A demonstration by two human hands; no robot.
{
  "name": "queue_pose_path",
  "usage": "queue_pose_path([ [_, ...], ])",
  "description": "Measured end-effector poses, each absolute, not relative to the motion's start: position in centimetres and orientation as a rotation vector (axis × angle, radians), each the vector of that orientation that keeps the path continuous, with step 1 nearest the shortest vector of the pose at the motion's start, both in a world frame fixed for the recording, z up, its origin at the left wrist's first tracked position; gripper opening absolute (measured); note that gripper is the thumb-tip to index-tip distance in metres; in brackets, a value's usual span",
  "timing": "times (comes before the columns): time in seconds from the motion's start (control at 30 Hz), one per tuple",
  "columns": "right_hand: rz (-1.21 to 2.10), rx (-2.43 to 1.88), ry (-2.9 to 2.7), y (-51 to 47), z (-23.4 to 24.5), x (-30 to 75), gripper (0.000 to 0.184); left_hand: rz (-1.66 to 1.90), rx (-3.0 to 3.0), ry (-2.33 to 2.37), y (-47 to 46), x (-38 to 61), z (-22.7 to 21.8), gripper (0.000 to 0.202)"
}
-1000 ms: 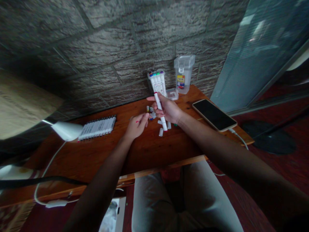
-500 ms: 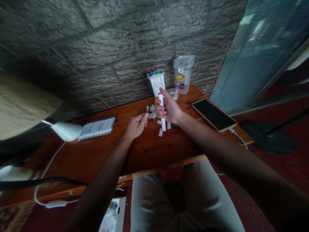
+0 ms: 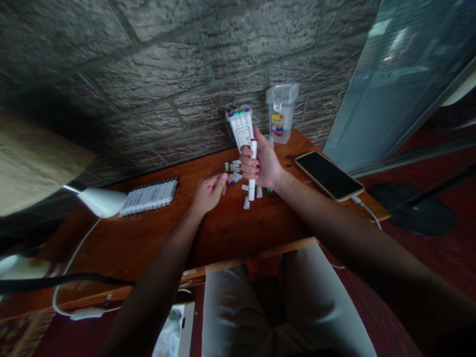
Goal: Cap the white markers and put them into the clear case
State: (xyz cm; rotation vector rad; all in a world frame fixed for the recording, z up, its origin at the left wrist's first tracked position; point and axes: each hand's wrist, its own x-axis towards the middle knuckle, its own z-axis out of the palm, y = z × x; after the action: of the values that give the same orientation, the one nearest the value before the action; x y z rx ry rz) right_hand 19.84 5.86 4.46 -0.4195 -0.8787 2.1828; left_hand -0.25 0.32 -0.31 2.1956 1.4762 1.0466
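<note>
My right hand (image 3: 263, 167) is wrapped round a white marker (image 3: 253, 184) with red at its ends, held nearly upright above the desk. The thumb points up beside its top end. My left hand (image 3: 208, 194) lies low over the desk, fingers curled together; what is between them, if anything, is hidden. A red mark shows on its back. Loose white caps (image 3: 246, 202) are scattered between and below the hands, some with coloured ends, such as a yellow-and-dark one (image 3: 226, 167) and a green one (image 3: 269, 190). Behind my right hand stands a case of markers (image 3: 241, 130) with coloured ends.
A clear plastic box (image 3: 282, 111) stands at the back right against the stone wall. A phone (image 3: 329, 174) with a white cable lies on the right of the wooden desk (image 3: 238, 228). To the left are a row of white markers (image 3: 150, 197) and a white lamp (image 3: 102, 201).
My right hand has shifted slightly right with the marker, which now stands more upright. My left hand has hardly moved.
</note>
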Motion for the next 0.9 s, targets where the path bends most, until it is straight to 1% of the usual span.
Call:
queue_pose_path([
  [0.37,2.175,-0.387,-0.831,5.8,4.7,20.0,0.054,1.038,2.185,1.489,0.3,-0.2,-0.3,0.064],
  [0.53,2.146,-0.442,-0.827,5.5,4.8,19.8,0.053,1.039,2.186,1.493,0.3,-0.1,-0.1,0.065],
  [0.8,2.149,-0.418,-0.874,5.9,4.2,19.4,0.055,1.045,2.187,1.493,0.4,-0.3,-0.4,0.064],
  [0.9,2.138,-0.465,-0.896,5.9,4.1,18.9,0.049,1.050,2.209,1.477,0.5,-0.4,-0.4,0.063],
])
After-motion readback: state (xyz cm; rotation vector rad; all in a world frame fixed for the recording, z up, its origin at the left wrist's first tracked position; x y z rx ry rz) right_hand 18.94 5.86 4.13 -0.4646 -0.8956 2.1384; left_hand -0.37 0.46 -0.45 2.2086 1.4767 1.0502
